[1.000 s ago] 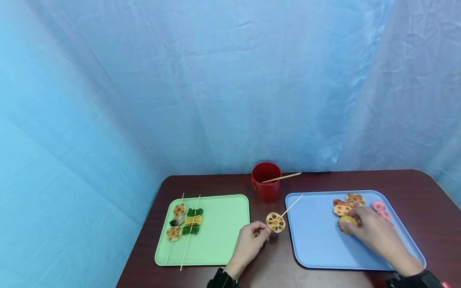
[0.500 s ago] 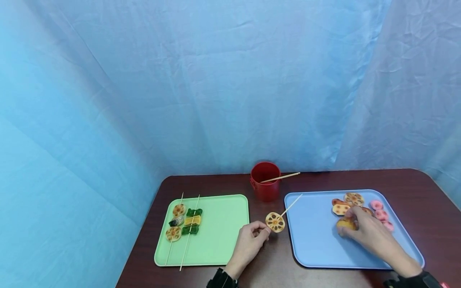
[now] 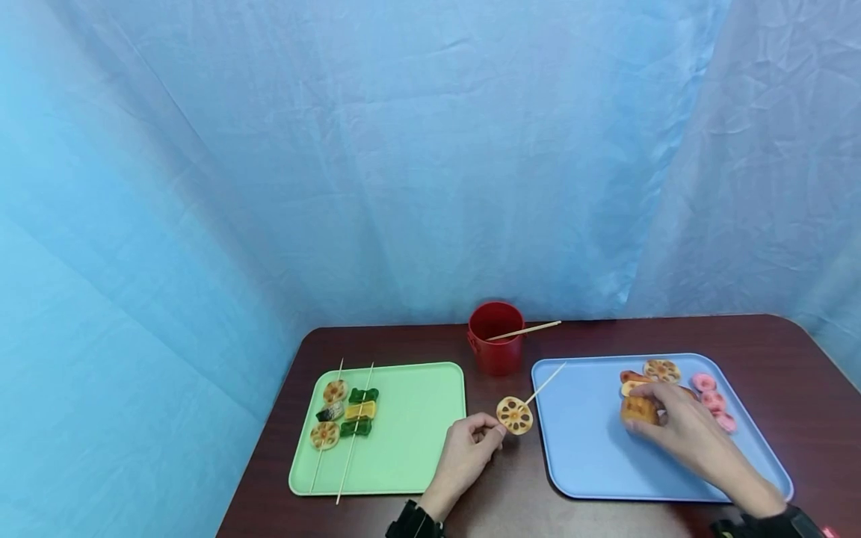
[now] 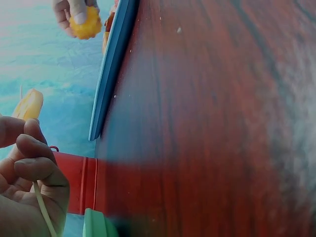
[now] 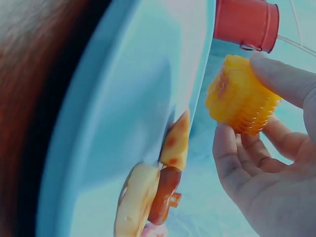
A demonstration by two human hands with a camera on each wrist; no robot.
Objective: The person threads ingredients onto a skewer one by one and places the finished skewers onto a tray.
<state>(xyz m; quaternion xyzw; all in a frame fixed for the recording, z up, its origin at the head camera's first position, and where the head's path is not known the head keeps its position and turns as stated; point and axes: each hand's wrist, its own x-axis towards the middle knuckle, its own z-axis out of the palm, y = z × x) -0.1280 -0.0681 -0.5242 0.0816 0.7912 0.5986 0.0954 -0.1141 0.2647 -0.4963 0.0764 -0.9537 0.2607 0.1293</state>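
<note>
My left hand (image 3: 466, 457) pinches a wooden skewer (image 3: 547, 382), which slants up to the right. A lotus root slice (image 3: 515, 415) is threaded on it, just beyond the fingertips; in the left wrist view the skewer's lower end (image 4: 43, 210) comes out below the curled fingers. Over the blue tray (image 3: 585, 456) my right hand (image 3: 693, 437) grips a chunk of corn (image 5: 242, 96) between thumb and fingers, lifted clear of the tray in the right wrist view. Beyond the corn lie another lotus root slice (image 3: 662, 370), a brown sausage-like piece (image 5: 164, 195) and a browned yellowish piece (image 5: 177, 140).
Several pink rings (image 3: 713, 402) lie at the blue tray's right side. A green tray (image 3: 417, 426) on the left bears two loaded skewers, one with lotus slices (image 3: 325, 436), one with green pieces (image 3: 356, 428) around a yellow one. Between the trays, behind, stands a red bucket (image 3: 499, 359) with a skewer.
My right hand has raised the corn and shifted it slightly left, turning it so its kernelled side shows. More pink rings have come into sight. The left hand and its skewer stay put.
</note>
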